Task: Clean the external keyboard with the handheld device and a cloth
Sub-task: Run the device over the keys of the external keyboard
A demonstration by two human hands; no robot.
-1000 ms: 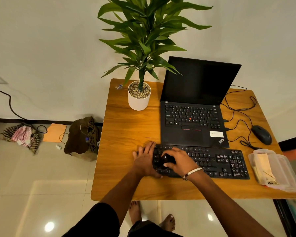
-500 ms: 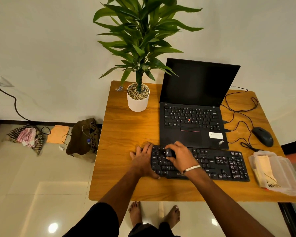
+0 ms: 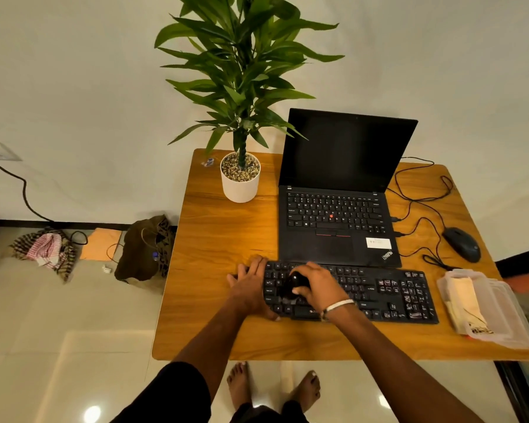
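On desk | keyboard [image 3: 379,296] long axis left-right | right hand [image 3: 318,286] grips device [image 3: 293,285]

A wooden table [image 3: 214,239] stands against the wall. On it rest a white potted plant [image 3: 240,181], an open black laptop [image 3: 338,227], a black external keyboard [image 3: 379,296] just before the laptop, a wired mouse [image 3: 461,244], and a clear plastic container [image 3: 486,306] holding what may be a folded cloth.
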